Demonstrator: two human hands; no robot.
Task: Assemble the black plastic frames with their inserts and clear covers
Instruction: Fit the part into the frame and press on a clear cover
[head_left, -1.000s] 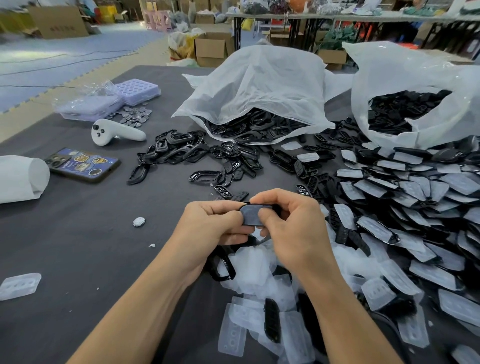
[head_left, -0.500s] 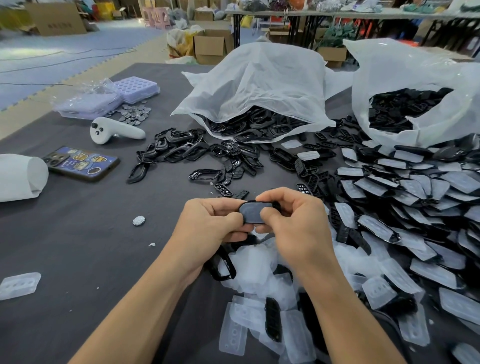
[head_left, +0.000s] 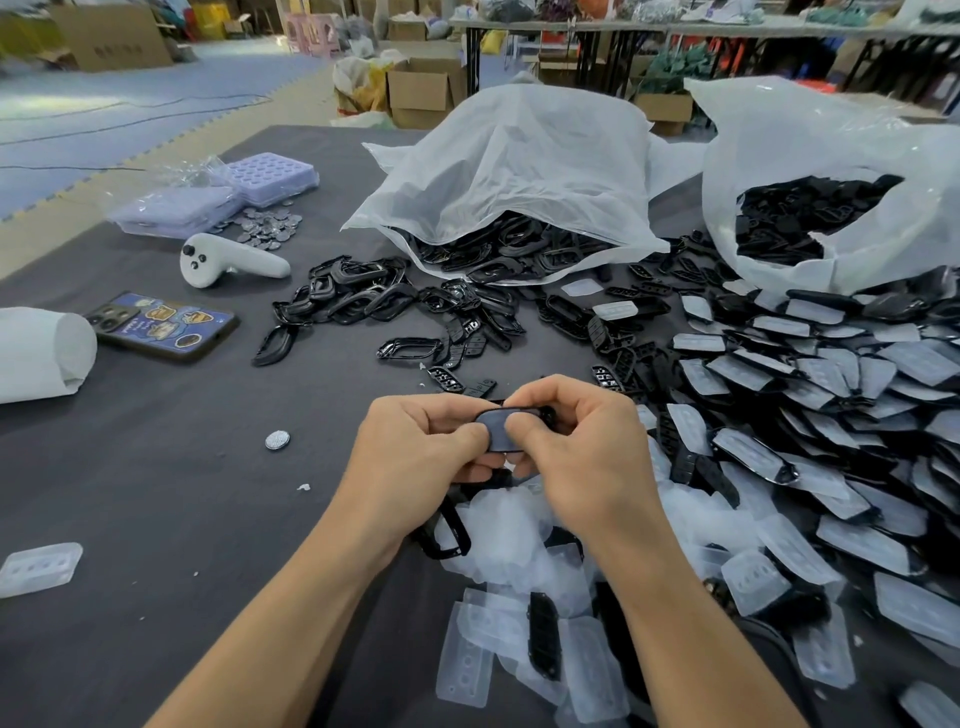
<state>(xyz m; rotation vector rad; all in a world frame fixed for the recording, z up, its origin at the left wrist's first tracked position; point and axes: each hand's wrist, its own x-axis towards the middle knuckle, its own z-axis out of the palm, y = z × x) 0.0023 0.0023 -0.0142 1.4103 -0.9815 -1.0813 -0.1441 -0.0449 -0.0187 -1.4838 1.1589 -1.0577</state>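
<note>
Item: frame (head_left: 511, 420), centre of frame, held above the table (head_left: 156, 493). Long axis runs left to right between both hands. Left hand (head_left: 415, 457) pinches its left end; right hand (head_left: 576, 447) pinches the right, thumb pressing its face. Cover seemingly on, though fingers hide the edges. Loose covers (head_left: 509, 525) lie directly below.

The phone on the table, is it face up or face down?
Face down. The phone shows its back: camera lenses at one end and pictures on its blue case.
</note>
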